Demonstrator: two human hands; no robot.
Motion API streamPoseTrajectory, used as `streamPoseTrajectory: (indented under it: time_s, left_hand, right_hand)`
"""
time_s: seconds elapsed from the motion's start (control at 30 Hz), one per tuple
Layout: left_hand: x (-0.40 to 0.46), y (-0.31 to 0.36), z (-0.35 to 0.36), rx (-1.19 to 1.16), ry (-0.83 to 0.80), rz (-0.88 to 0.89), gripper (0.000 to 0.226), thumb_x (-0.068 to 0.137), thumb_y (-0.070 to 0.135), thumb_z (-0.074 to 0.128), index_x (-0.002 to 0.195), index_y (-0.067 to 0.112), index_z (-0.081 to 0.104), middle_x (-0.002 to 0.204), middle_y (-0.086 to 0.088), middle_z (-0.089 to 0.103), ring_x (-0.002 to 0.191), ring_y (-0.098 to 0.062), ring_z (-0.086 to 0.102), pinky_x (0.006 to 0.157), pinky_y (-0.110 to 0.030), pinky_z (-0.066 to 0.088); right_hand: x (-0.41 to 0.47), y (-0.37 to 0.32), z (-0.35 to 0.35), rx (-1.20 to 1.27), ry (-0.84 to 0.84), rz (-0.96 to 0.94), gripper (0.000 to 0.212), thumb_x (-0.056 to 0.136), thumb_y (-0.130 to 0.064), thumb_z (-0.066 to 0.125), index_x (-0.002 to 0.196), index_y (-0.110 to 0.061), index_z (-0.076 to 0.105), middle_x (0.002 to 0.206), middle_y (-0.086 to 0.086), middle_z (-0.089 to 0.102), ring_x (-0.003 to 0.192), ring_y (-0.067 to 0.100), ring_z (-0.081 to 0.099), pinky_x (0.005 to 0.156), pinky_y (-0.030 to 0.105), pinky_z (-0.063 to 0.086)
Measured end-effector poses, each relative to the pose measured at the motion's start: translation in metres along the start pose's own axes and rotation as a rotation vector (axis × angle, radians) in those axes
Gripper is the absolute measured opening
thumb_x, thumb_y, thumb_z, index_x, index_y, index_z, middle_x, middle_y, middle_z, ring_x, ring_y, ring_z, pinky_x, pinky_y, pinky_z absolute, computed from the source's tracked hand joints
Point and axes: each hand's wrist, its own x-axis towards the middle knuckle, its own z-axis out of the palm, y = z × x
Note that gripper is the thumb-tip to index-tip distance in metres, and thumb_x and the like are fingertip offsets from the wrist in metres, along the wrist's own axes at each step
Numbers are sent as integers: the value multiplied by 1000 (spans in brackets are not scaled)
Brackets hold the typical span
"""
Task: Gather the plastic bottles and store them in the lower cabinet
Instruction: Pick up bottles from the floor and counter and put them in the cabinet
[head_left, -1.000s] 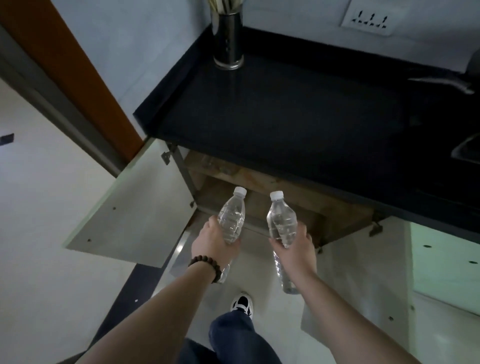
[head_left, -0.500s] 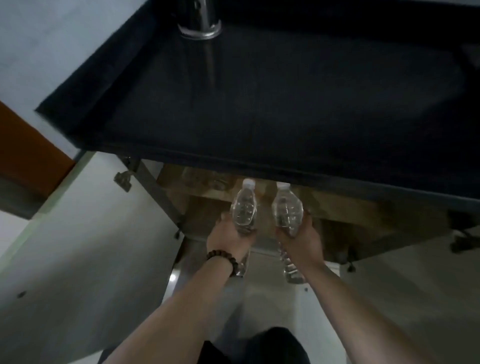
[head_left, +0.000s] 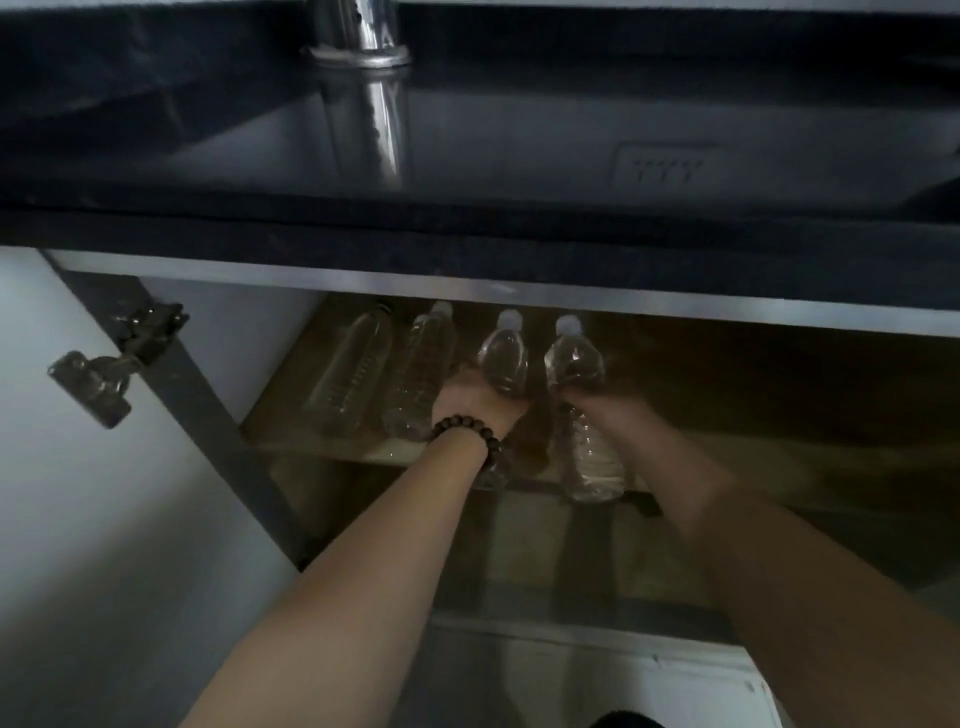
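Two bottles already lie on the cabinet shelf (head_left: 311, 441) w/ caps pointing to the back: bottle A (head_left: 350, 376) at far left and bottle B (head_left: 418, 374) just beside it, so that part looks done. Two more are mid-placement. The left hand (head_left: 475, 400) is wrapped round bottle C (head_left: 503, 358) at about mid-body, cap toward the back, close beside bottle B; the right hand (head_left: 597, 402) is wrapped round bottle D (head_left: 574, 358) the same way, its base (head_left: 592, 467) sticking out over the shelf's front edge. C and D sit side by side, near but not clearly touching. Can't tell if either one rests on the shelf yet or is held just above it — dim light and blur hide the contact. The left door (head_left: 78, 519) stands swung open, its hinge (head_left: 111, 364) showing; the counter (head_left: 467, 156) above carries only a metal holder (head_left: 358, 31) in this view, no bottles visible on it. My read: task is in its last stretch, approx. half the visible bottles stored and the other half at the shelf. Left to do — set C and D down, push D in so it clears the edge, let go, prob. shut the door. Whether more bottles wait outside the view can't be told.
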Motion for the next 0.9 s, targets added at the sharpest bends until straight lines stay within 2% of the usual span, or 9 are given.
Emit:
streamPoseTrajectory:
  time_s: [0.17, 0.27, 0.4, 0.43, 0.5, 0.6, 0.7, 0.77, 0.9]
  left_hand:
    - [9, 0, 3, -35, -44, 5, 40, 76, 67, 60, 71, 29, 50, 68, 8, 56, 59, -5, 51, 50, -21, 35]
    - [5, -3, 1, -39, -96, 67, 41, 77, 69, 56, 76, 28, 57, 72, 12, 58, 64, -4, 54, 50, -19, 31]
    - [-15, -19, -4, -112, -224, 188, 59, 70, 69, 63, 116, 33, 59, 110, 8, 65, 87, -1, 56, 72, -17, 41]
    - [-22, -23, -5, -78, -218, 242, 72, 67, 70, 64, 127, 32, 52, 124, 5, 60, 105, -9, 56, 88, -22, 42]
    - [-35, -29, -7, 44, -118, 384, 97, 62, 70, 68, 143, 30, 32, 147, 1, 39, 135, -19, 31, 109, -31, 18]
    - [-48, -35, -6, 206, -38, 552, 113, 64, 58, 75, 150, 30, 8, 159, 3, 9, 143, -14, 2, 110, -31, 1]
    - [-53, -40, -1, 338, -84, 522, 104, 74, 38, 77, 152, 30, 8, 161, 3, 3, 146, -23, 2, 114, -36, 9]
    - [-55, -41, 1, 356, -63, 515, 94, 80, 28, 73, 151, 29, 13, 160, 3, 5, 146, -22, 4, 115, -36, 12]
    - [-51, -41, 0, 340, -39, 489, 87, 82, 26, 71, 151, 26, 17, 160, 1, 7, 146, -22, 5, 114, -35, 9]
  right_hand:
    - [9, 0, 8, 36, 40, -33, 44, 83, -38, 68, 116, -10, 61, 109, 13, 65, 96, 28, 63, 85, 36, 50]
    - [3, 6, 10, 50, 62, -64, 38, 82, -33, 70, 111, -8, 64, 110, 13, 66, 98, 28, 64, 80, 32, 49]
    - [-8, 17, 7, -10, 29, -197, 22, 81, -39, 69, 98, -27, 61, 101, 1, 67, 79, 15, 62, 66, 27, 47]
    - [-10, 22, 6, -44, 15, -274, 35, 80, -43, 69, 112, -33, 58, 102, -6, 65, 82, 12, 62, 68, 26, 47]
    - [-14, 31, 3, -166, -10, -413, 64, 75, -58, 66, 131, -48, 39, 109, -16, 56, 92, 5, 57, 74, 27, 48]
    - [-20, 45, 4, -316, -43, -540, 84, 65, -74, 60, 135, -66, 14, 139, -6, 46, 120, 18, 48, 96, 44, 44]
    - [-26, 50, 8, -384, -106, -610, 98, 61, -73, 60, 138, -66, 0, 157, -3, 17, 136, 25, 32, 104, 49, 39]
    - [-27, 52, 12, -422, -141, -637, 97, 67, -60, 64, 140, -62, 1, 158, -13, 3, 143, 23, 21, 109, 50, 34]
    - [-24, 50, 23, -445, -119, -655, 83, 83, -34, 68, 145, -48, 15, 157, -17, 5, 141, 18, 26, 111, 43, 34]
